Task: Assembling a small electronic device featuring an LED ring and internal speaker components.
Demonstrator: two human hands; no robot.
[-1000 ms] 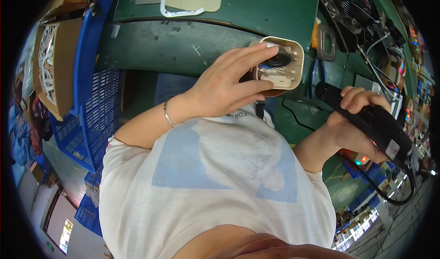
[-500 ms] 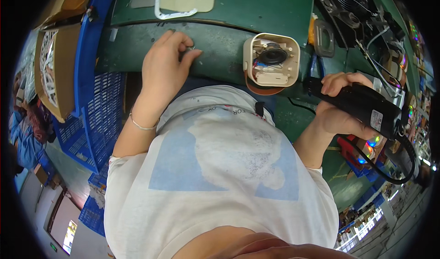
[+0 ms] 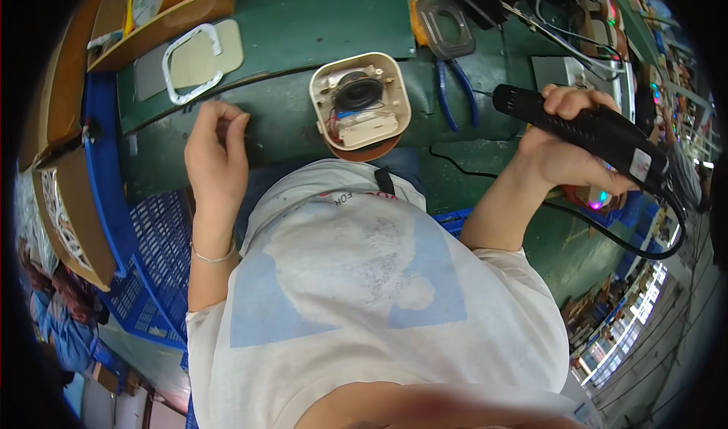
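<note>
My left hand (image 3: 216, 152) hovers over the near left part of the green bench, fingers curled and thumb pressed to the index finger. What the fingertips hold, if anything, is hidden. My right hand (image 3: 557, 156) grips a black electric screwdriver (image 3: 599, 129), held sideways with its thin bit pointing left. Between the hands stands a cream speaker housing (image 3: 404, 99), open side up. Inside it sit a round black speaker (image 3: 358, 91), wires and a cream block. A brown strap (image 3: 371, 153) hangs at its near side. Blue-handled pliers (image 3: 446, 99) lie between housing and screwdriver.
A white frame (image 3: 171, 72) and a cream panel (image 3: 227, 50) lie at the far left. Beyond the pliers is a grey rounded frame (image 3: 464, 47). Blue crates (image 3: 163, 239) and a cardboard box (image 3: 64, 228) stand left. The screwdriver's black cord (image 3: 637, 252) loops at the right.
The view has swung, so the bench things appear further left. My left hand's thumb and fingers have drawn closer together. The screwdriver stays in my right hand, its bit now showing.
</note>
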